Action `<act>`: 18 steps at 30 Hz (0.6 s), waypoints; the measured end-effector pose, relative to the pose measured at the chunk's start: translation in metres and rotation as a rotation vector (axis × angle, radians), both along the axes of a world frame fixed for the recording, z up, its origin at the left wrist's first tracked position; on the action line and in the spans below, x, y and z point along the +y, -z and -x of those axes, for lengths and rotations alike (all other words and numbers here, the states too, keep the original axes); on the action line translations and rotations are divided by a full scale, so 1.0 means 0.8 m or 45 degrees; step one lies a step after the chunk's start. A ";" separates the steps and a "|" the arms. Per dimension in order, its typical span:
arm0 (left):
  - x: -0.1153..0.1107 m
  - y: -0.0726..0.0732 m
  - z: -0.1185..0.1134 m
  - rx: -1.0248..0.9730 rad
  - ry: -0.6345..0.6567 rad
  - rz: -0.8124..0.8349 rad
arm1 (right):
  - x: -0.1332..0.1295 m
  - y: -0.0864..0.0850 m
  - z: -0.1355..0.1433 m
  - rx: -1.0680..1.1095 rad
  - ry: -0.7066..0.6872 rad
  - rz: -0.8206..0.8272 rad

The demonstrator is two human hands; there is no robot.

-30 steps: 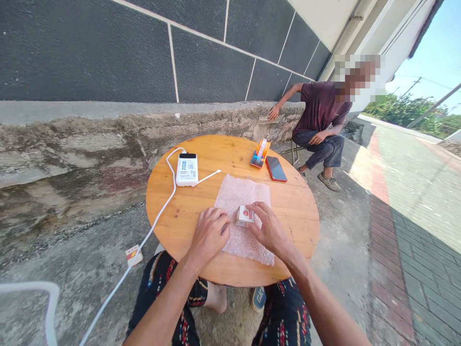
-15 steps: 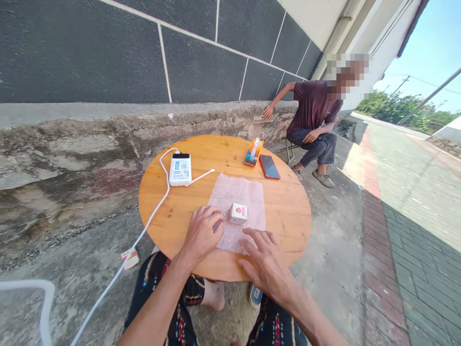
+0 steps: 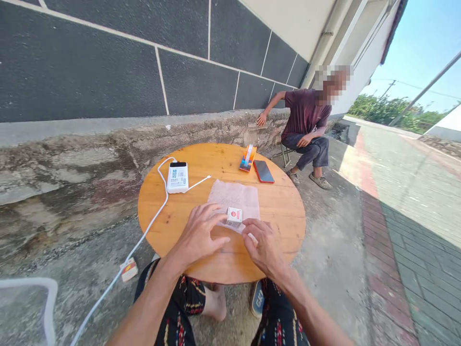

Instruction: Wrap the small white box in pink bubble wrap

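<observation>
A pinkish sheet of bubble wrap [image 3: 245,194] lies on the round wooden table [image 3: 158,192]. On it, near its front edge, sits a small white box [image 3: 235,214] with a red mark on top. My left hand [image 3: 201,233] is left of the box, thumb and fingers spread, with nothing in its grasp. At the box's front right, my right hand [image 3: 262,242] has its fingers curled toward the thumb. A pale bit of the wrap shows between them.
A white power bank [image 3: 177,178] with cables is on the table's left. An orange tape dispenser [image 3: 248,158] and a red-edged phone [image 3: 264,171] are at the back right. A seated person [image 3: 306,115] is beyond. A small carton [image 3: 129,269] lies on the ground.
The wrap's front part no longer spreads toward me; its front edge is now close to the box. My left hand has opened wider, and my right fingers have curled in. The view has shifted slightly.
</observation>
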State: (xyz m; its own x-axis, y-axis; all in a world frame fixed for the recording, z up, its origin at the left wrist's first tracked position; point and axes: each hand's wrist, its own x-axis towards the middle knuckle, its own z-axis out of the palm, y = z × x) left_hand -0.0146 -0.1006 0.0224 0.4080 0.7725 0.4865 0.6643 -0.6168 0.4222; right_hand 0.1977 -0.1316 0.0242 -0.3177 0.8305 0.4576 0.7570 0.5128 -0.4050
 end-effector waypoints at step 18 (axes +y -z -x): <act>0.008 0.027 -0.031 -0.243 0.070 -0.150 | 0.091 -0.024 -0.009 -0.237 -0.189 0.390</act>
